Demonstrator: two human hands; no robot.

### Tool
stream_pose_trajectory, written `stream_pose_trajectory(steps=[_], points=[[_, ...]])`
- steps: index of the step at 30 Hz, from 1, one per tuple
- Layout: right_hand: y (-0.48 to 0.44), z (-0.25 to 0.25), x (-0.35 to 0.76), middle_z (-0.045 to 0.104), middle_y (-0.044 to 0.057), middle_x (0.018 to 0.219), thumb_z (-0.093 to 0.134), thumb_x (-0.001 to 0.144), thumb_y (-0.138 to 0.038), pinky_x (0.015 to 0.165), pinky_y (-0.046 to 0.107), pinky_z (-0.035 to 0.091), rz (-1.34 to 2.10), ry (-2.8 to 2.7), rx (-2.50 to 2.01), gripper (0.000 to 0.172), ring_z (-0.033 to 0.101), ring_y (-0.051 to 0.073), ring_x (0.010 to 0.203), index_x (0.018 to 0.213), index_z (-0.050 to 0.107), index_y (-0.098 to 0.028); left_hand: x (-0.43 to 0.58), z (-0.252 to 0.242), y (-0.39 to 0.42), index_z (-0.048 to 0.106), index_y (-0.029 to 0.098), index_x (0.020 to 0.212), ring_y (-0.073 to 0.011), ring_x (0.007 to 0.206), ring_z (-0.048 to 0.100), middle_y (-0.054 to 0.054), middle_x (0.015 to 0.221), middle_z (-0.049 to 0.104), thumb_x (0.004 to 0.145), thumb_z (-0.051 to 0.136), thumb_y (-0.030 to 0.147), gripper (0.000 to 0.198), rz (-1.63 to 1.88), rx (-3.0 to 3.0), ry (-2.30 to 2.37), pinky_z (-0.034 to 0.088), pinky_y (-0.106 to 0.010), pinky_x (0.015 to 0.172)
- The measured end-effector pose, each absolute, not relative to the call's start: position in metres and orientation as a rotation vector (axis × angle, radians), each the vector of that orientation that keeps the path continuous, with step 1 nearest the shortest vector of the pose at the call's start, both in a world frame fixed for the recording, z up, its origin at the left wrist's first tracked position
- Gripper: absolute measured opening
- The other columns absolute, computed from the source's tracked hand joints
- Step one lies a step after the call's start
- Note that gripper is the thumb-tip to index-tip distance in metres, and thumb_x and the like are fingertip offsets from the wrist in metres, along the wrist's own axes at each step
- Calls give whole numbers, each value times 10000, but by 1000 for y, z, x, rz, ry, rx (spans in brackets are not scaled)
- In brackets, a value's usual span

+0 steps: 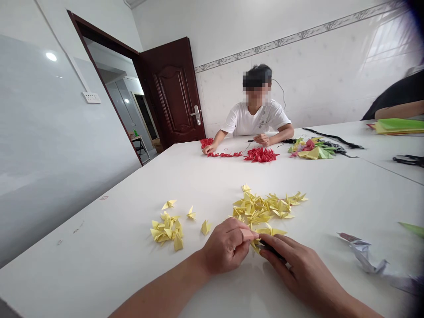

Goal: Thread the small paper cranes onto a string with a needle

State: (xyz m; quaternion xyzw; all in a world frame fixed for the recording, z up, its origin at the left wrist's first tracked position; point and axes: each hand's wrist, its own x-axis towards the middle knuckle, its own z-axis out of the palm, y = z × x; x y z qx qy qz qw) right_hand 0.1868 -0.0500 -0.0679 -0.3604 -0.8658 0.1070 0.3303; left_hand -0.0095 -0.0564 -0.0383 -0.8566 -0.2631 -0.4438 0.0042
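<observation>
My left hand [227, 247] is closed, with thumb and fingers pinched at a small yellow folded-paper piece [255, 246]. A pale pink wrap [247, 235] goes round one of its fingers. My right hand [300, 263] grips a slim dark tool [273, 251], whose tip meets the yellow piece between both hands; its exact kind is hidden by the fingers. Just beyond my hands lies a large heap of yellow paper cranes [255, 207]. To the left is a smaller pile of yellow cranes [167, 232], with a few loose ones nearby.
Across the white table [132, 207] sits a person in a white shirt [256, 117], hands by red paper cranes [261, 154]. Multicoloured folded papers [313, 149] and black cords [334, 138] lie at the far right. A crumpled silvery-white strip [364, 256] is near my right arm.
</observation>
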Motion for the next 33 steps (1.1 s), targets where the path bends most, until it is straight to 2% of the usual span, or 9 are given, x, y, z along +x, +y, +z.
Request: stream_pose_trajectory(steps=[12,33], points=[[-52,-67,188,670,76,903,383,926,-298,631,295,511,316,-2277,-952,285,645,193,758,1115,583,-224,-9,-38,-56,539,184,1013,-145,781,587,-60,843,641,728,476,2,344,-1387,-2663,-819,530,-260,692],[-52,-64,186,692,76,897,414,906,-288,612,279,520,293,-2230,-919,279,661,194,742,1079,622,-219,-8,-35,-58,541,194,975,-140,774,588,-51,845,646,759,453,30,286,-1366,-2662,-826,522,-264,692]])
